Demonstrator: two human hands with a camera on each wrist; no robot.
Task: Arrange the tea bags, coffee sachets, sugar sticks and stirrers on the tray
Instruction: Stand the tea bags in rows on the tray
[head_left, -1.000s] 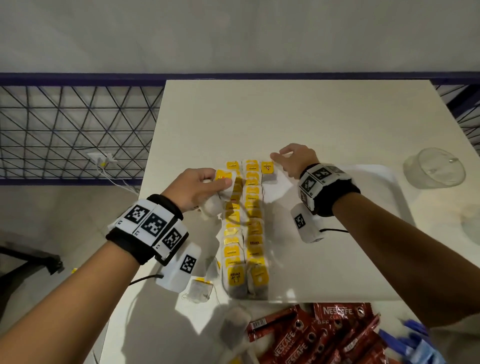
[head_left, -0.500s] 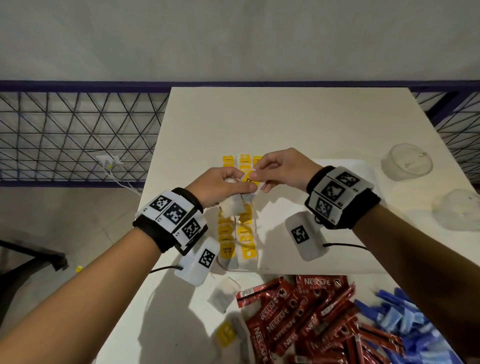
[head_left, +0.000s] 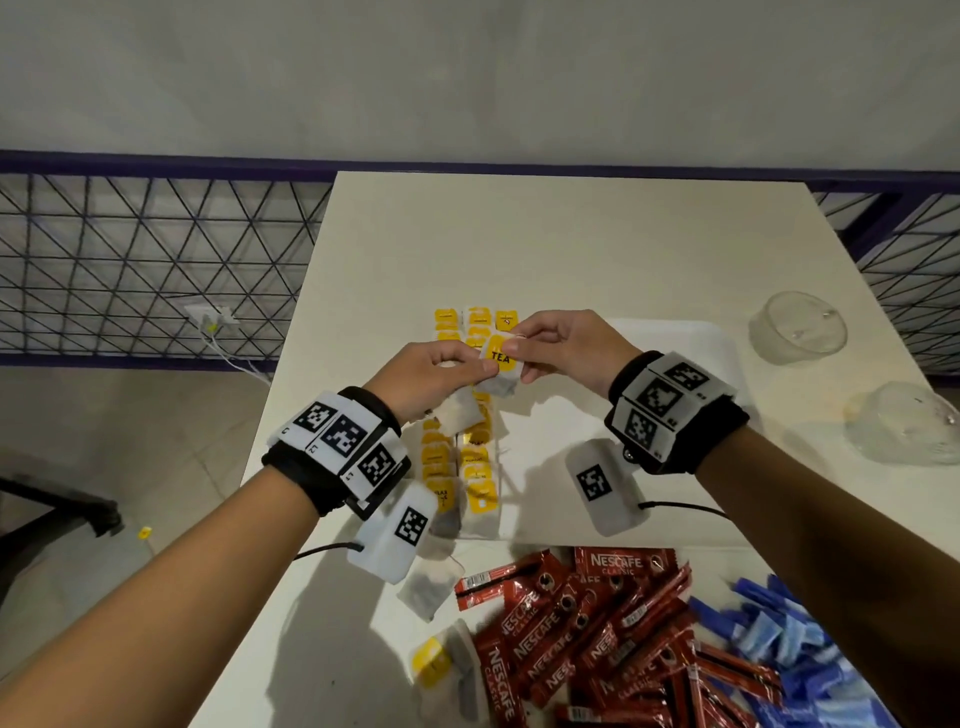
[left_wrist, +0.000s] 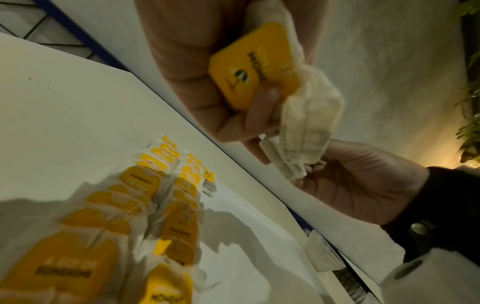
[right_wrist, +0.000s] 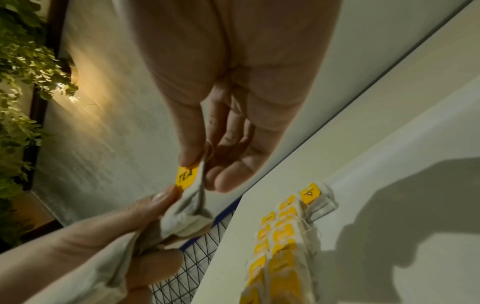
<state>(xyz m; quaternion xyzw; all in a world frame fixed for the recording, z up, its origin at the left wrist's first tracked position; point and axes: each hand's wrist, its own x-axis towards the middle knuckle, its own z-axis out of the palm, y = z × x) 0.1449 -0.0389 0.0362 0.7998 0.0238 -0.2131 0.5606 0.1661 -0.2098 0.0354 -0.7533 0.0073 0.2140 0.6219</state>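
Above the white tray (head_left: 691, 353), my two hands meet. My left hand (head_left: 475, 366) grips a small bunch of tea bags (left_wrist: 306, 115), one hanging below the fist (head_left: 460, 418). My right hand (head_left: 519, 347) pinches the yellow TEA tag (head_left: 501, 357) of one tea bag from that bunch between thumb and forefinger (right_wrist: 189, 158). Two long rows of yellow-tagged tea bags (head_left: 467, 457) lie along the tray's left side, with one bag starting a third row (head_left: 506, 319). Red coffee sachets (head_left: 597, 623) and blue sugar sticks (head_left: 779, 634) are heaped on the table near me.
Two loose tea bags (head_left: 428, 590) (head_left: 444, 667) lie on the table left of the coffee heap. Two clear plastic cups (head_left: 797, 327) (head_left: 904, 428) sit at the right. The table's left edge (head_left: 291, 374) drops to the floor beside a wire fence (head_left: 130, 265).
Both hands rose from the tea bag rows and came together. My right hand left the far end of the rows and took hold of a tag in my left hand's bunch.
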